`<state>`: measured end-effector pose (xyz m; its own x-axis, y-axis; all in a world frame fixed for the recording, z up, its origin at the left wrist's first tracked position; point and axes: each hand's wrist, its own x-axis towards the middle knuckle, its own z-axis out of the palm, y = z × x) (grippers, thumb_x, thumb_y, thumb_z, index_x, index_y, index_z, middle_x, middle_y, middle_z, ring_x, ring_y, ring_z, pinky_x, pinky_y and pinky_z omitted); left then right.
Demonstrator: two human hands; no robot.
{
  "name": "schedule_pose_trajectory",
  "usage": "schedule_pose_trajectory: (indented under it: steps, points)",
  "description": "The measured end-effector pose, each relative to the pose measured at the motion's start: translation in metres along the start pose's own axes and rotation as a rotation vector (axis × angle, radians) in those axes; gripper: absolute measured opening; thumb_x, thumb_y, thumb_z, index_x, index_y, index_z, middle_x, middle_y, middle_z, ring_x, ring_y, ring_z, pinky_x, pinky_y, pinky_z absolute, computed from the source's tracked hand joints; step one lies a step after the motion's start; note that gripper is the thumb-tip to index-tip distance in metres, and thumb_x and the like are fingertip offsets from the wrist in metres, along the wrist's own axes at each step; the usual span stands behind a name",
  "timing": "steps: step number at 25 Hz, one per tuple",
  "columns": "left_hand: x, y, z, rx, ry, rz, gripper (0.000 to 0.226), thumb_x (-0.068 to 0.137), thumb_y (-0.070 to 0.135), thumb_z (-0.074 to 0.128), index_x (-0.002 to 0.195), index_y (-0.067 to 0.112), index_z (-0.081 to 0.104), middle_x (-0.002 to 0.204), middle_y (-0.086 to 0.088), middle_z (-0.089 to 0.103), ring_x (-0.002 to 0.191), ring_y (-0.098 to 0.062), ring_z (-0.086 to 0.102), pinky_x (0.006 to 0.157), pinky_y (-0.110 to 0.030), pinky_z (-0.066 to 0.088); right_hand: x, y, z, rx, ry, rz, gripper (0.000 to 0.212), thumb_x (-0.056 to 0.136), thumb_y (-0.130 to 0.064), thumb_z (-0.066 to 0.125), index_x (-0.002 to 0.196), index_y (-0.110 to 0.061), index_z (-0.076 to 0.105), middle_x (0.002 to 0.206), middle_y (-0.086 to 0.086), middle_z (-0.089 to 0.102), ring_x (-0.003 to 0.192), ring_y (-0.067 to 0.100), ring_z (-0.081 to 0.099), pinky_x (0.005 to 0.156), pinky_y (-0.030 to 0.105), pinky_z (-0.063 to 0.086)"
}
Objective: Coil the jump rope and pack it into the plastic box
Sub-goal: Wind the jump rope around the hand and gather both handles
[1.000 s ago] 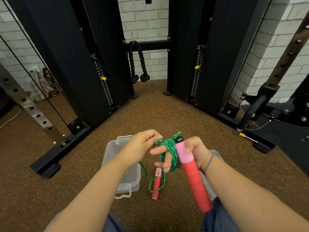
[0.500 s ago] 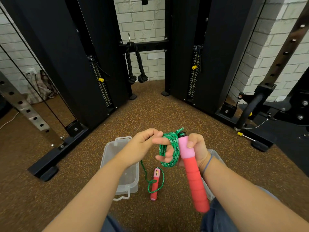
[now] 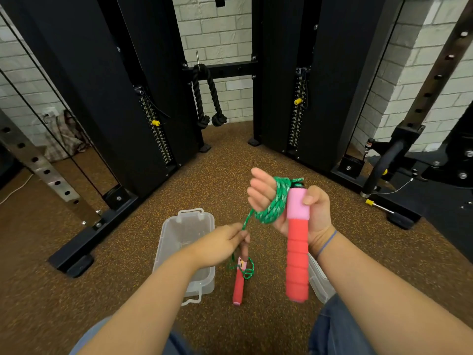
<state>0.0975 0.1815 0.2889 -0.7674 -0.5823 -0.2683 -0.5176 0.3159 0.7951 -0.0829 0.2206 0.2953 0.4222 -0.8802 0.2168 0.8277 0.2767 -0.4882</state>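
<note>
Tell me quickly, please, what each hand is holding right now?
Left hand: pinching the green rope.
Right hand: gripping the pink-red handle, rope coiled around its fingers.

Speckled brown rubber floor (image 3: 225, 160) fills centre. White brick wall (image 3: 217, 29) at 12 o'clock. Two black cable-machine towers: left tower (image 3: 84, 80) at 10 o'clock, right tower (image 3: 330, 73) at 1 o'clock, each with weight stack; yellow selector pins (image 3: 155, 123) and (image 3: 297, 101) set in stacks. Black crossbar (image 3: 227, 70) joins towers; black tricep rope (image 3: 207, 98) hangs from it, knotted ends just above floor. Perforated steel upright (image 3: 38, 160) at 9 o'clock, tilted. Checked bag (image 3: 64, 137) against wall behind it. Black curved bar attachment (image 3: 381, 165) at 3 o'clock.
</note>
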Motion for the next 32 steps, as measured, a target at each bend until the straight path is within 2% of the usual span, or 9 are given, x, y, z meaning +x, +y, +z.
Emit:
schedule_pose_trajectory:
  steps: [4, 9, 14, 19, 22, 25, 28, 30, 32]
  points:
    - [-0.003, 0.014, 0.005, -0.284, -0.204, -0.054, 0.025, 0.098, 0.004, 0.034, 0.105, 0.017, 0.054, 0.092, 0.002, 0.069, 0.066, -0.005, 0.069, 0.057, -0.017, 0.049, -0.001, -0.007, 0.000, 0.012, 0.072, -0.116, 0.090, 0.058, -0.008, 0.048, 0.145, -0.004, 0.028, 0.149, 0.022, 0.035, 0.140, 0.032, 0.031, 0.119, 0.039, 0.009]
    - [-0.012, 0.019, -0.012, -0.699, -0.409, -0.066, 0.050, 0.085, -0.010, 0.037, 0.121, 0.019, 0.056, 0.116, -0.003, 0.069, 0.091, -0.020, 0.072, 0.069, -0.020, 0.058, 0.000, -0.014, 0.004, -0.041, 0.091, -0.138, 0.105, 0.048, -0.009, 0.060, 0.147, -0.008, 0.027, 0.152, 0.020, 0.029, 0.141, 0.030, 0.029, 0.114, 0.037, 0.024]
    - [-0.018, 0.019, -0.022, -0.734, -0.518, -0.143, 0.058, 0.076, -0.007, 0.033, 0.125, 0.018, 0.054, 0.119, -0.007, 0.068, 0.090, -0.025, 0.072, 0.063, -0.025, 0.060, 0.000, -0.011, 0.003, -0.224, 0.143, -0.042, 0.111, 0.034, -0.011, 0.071, 0.140, -0.005, 0.037, 0.151, 0.018, 0.033, 0.139, 0.027, 0.033, 0.114, 0.038, 0.027]
    - [-0.021, 0.019, -0.027, -0.556, -0.519, -0.165, 0.050, 0.079, 0.001, 0.036, 0.124, 0.011, 0.053, 0.123, -0.015, 0.064, 0.059, -0.016, 0.072, 0.034, -0.014, 0.045, -0.002, 0.000, 0.003, -0.644, 0.186, 0.260, 0.104, 0.040, -0.011, 0.057, 0.141, -0.013, 0.035, 0.150, 0.014, 0.036, 0.138, 0.022, 0.036, 0.116, 0.037, 0.023]
    - [-0.020, 0.014, -0.035, -0.515, -0.488, -0.150, 0.039, 0.085, 0.006, 0.041, 0.119, 0.007, 0.059, 0.112, -0.015, 0.070, 0.047, -0.010, 0.067, 0.029, -0.013, 0.033, -0.003, 0.006, 0.005, -0.795, 0.151, 0.393, 0.097, 0.046, -0.016, 0.055, 0.140, -0.012, 0.034, 0.145, 0.011, 0.041, 0.135, 0.018, 0.040, 0.109, 0.028, 0.035]
    - [-0.024, 0.015, -0.038, -0.399, -0.452, -0.087, 0.028, 0.093, 0.019, 0.047, 0.110, 0.007, 0.066, 0.077, -0.001, 0.075, 0.037, -0.002, 0.055, 0.030, -0.010, 0.030, -0.005, 0.009, 0.007, -0.826, 0.179, 0.528, 0.079, 0.041, -0.016, 0.054, 0.120, -0.013, 0.055, 0.112, 0.006, 0.062, 0.102, 0.015, 0.059, 0.085, 0.023, 0.048]
    - [-0.027, 0.021, -0.039, -0.369, -0.336, -0.030, 0.027, 0.089, 0.026, 0.051, 0.090, 0.009, 0.071, 0.042, 0.006, 0.050, 0.030, 0.000, 0.037, 0.038, -0.008, 0.034, -0.010, 0.014, 0.008, -0.871, 0.168, 0.643, 0.051, 0.039, -0.008, 0.052, 0.089, -0.004, 0.063, 0.081, 0.013, 0.065, 0.072, 0.019, 0.059, 0.064, 0.025, 0.045]
    - [-0.027, 0.021, -0.041, -0.416, -0.249, -0.017, 0.025, 0.088, 0.029, 0.054, 0.078, 0.013, 0.071, 0.037, 0.008, 0.039, 0.028, -0.001, 0.030, 0.037, -0.009, 0.030, -0.010, 0.019, 0.009, -0.852, 0.125, 0.666, 0.071, 0.045, -0.001, 0.047, 0.114, 0.013, 0.052, 0.113, 0.033, 0.060, 0.103, 0.035, 0.061, 0.084, 0.028, 0.049]
    - [-0.027, 0.019, -0.042, -0.434, -0.179, -0.009, 0.029, 0.090, 0.032, 0.055, 0.070, 0.017, 0.068, 0.036, 0.011, 0.036, 0.029, -0.001, 0.027, 0.035, -0.011, 0.023, -0.006, 0.022, 0.014, -0.700, 0.009, 0.724, 0.094, 0.046, -0.006, 0.047, 0.136, 0.015, 0.029, 0.138, 0.045, 0.030, 0.130, 0.051, 0.035, 0.106, 0.040, 0.037]
